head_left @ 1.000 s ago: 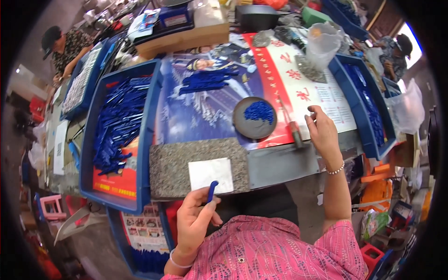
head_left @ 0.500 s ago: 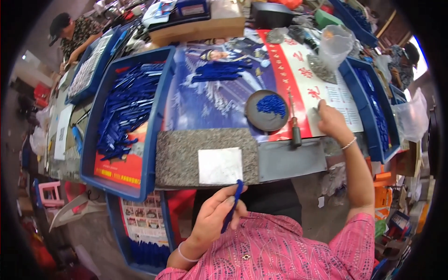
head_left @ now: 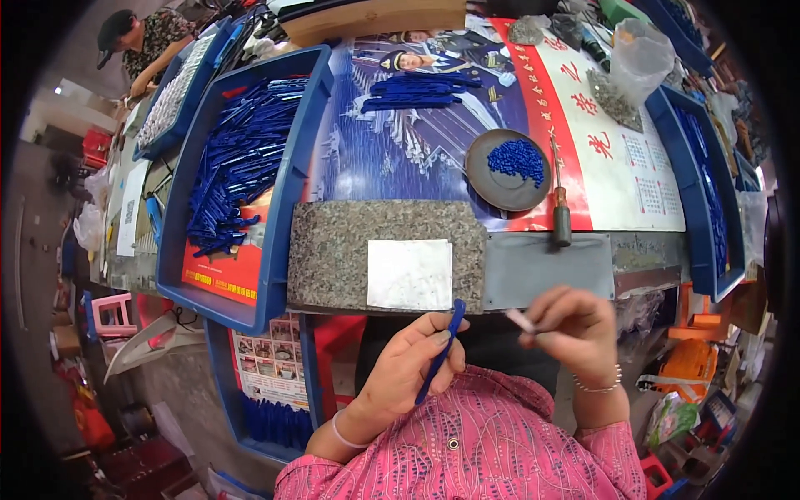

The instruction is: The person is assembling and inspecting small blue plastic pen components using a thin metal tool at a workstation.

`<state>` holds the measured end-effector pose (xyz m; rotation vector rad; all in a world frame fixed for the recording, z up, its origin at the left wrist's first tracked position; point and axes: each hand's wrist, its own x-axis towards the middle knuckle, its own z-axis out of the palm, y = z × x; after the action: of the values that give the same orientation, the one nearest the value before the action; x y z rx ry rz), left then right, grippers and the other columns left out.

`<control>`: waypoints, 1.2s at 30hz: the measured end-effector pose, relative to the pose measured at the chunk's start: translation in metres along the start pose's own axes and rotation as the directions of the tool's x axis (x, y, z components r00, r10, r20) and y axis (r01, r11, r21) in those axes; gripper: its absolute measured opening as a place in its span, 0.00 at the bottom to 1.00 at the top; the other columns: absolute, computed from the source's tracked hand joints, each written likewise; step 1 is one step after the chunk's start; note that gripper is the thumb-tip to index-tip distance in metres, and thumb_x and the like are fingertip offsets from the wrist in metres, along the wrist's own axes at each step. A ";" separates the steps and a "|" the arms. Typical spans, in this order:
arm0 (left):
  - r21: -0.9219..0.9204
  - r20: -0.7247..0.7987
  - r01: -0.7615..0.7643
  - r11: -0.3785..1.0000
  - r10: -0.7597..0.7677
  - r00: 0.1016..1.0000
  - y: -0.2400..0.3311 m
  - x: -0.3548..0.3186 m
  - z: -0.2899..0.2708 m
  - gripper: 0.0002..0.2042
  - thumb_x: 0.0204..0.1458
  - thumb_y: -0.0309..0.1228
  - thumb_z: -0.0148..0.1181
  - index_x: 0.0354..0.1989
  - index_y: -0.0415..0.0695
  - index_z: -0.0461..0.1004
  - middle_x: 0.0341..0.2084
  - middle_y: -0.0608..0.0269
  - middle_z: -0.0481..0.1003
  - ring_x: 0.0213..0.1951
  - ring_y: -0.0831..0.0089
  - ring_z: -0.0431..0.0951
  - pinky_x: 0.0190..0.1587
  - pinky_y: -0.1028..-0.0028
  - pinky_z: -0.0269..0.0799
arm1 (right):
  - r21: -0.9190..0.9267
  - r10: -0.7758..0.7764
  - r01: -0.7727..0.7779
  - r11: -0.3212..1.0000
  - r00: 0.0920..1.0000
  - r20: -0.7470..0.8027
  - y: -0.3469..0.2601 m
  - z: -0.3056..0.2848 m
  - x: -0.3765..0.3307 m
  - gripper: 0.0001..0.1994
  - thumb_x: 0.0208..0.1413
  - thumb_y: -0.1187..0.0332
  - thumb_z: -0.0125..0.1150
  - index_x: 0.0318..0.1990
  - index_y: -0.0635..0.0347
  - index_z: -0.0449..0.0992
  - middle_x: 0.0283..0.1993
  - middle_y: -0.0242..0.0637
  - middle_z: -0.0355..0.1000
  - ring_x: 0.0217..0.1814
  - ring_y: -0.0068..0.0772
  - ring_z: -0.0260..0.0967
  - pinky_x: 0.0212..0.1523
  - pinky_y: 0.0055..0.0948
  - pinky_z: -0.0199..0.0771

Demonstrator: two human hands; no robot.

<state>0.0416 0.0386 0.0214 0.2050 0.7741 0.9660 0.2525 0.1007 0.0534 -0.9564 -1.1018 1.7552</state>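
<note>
Standing at the left, a long blue plastic tray flanks a rectangular, speckled grey stone slab. Below the slab's near edge, the left hand has thumb and fingers clamped on a slim, tilted dark-blue strip, its rounded top near the slab's front right corner. The right hand's fingertips pinch a small, pale, blurred piece.

Centre bright, outer areas dim, corners black. White pad nearly washed out; small glints on the blue strips. Right hand motion-blurred, left hand sharper. Fisheye bends the bench and tray edges; clutter toward the rim is soft.
</note>
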 end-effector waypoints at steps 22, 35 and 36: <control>0.406 -0.042 -0.150 0.901 0.183 0.982 -0.009 0.005 0.021 0.11 0.57 0.24 0.41 0.48 0.36 0.59 0.26 0.60 0.71 0.18 0.82 0.67 0.22 0.84 0.63 | -0.645 -0.273 0.401 0.651 0.916 0.294 0.024 0.002 -0.005 0.12 0.41 0.81 0.59 0.37 0.61 0.74 0.29 0.37 0.70 0.23 0.27 0.69 0.21 0.22 0.66; 0.432 -0.030 -0.163 0.887 0.195 0.980 -0.009 0.005 0.020 0.11 0.57 0.24 0.41 0.48 0.36 0.59 0.25 0.60 0.71 0.18 0.82 0.67 0.21 0.85 0.61 | -0.656 -0.328 0.418 0.628 0.907 0.264 0.030 0.005 -0.007 0.12 0.40 0.82 0.60 0.36 0.62 0.73 0.28 0.37 0.70 0.22 0.27 0.68 0.20 0.22 0.66; 0.431 -0.031 -0.161 0.888 0.193 0.981 -0.009 0.005 0.020 0.11 0.57 0.24 0.41 0.48 0.36 0.59 0.25 0.60 0.71 0.18 0.82 0.67 0.21 0.85 0.61 | -0.661 -0.320 0.410 0.629 0.911 0.260 0.030 0.005 -0.007 0.12 0.41 0.82 0.60 0.36 0.62 0.73 0.27 0.37 0.70 0.22 0.27 0.68 0.20 0.22 0.66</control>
<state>0.0627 0.0412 0.0291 0.6363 1.0451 0.9689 0.2426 0.0848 0.0280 -0.9633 -1.9795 1.0410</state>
